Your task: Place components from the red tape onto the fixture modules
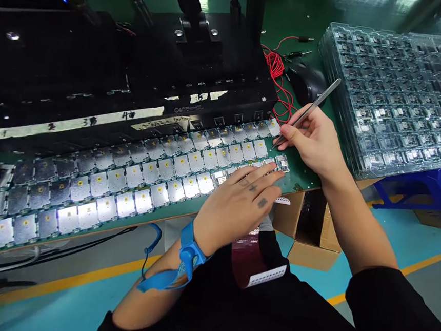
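My right hand (313, 137) is closed round a pair of metal tweezers (319, 99), their tips pointing down at the bench by the right end of the middle row. Flat and palm down, my left hand (240, 203) lies with fingers stretched over the right part of the front row of small circuit boards, hiding several of them. One board (282, 163) shows just past its fingertips. Three long rows of these boards, many with a silver shield plate (160, 194) and a yellow dot, run along the bench. A blue wrist strap (187, 253) circles my left wrist.
Black machines (198, 65) stand behind the rows. Red wires (275, 67) and a black mouse (307, 83) lie right of them. Stacked clear trays (355, 146) hold more boards. Below the bench edge are a cardboard box (313, 253), a blue stool (407, 187) and a dark red sheet (243, 260).
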Demonstrator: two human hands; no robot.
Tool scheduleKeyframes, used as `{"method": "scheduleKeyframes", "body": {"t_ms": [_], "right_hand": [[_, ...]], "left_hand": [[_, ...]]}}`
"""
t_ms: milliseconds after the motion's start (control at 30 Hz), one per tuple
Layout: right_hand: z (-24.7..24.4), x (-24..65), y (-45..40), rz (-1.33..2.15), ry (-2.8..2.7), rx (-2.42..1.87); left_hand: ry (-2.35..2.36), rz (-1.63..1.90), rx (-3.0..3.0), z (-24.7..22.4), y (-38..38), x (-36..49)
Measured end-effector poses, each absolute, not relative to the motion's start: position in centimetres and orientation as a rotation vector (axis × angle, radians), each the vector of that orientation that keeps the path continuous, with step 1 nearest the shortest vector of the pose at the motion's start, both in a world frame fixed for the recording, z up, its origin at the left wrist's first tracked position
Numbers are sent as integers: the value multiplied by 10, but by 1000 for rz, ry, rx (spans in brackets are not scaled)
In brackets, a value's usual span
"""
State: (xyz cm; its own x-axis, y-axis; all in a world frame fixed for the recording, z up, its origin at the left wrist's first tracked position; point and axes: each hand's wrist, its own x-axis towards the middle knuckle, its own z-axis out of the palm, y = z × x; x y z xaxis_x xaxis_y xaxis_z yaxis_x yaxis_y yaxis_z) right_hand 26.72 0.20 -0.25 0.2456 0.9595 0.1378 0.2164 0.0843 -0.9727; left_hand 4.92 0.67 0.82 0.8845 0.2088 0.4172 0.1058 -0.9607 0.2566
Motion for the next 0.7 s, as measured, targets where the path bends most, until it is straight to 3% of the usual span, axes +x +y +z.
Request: {"method": "scheduleKeyframes", "body": {"t_ms": [700], "right_hand": [[0, 264, 3, 845, -1162, -1392]], "left_hand": [[253, 646, 2828, 8, 7, 50]]}}
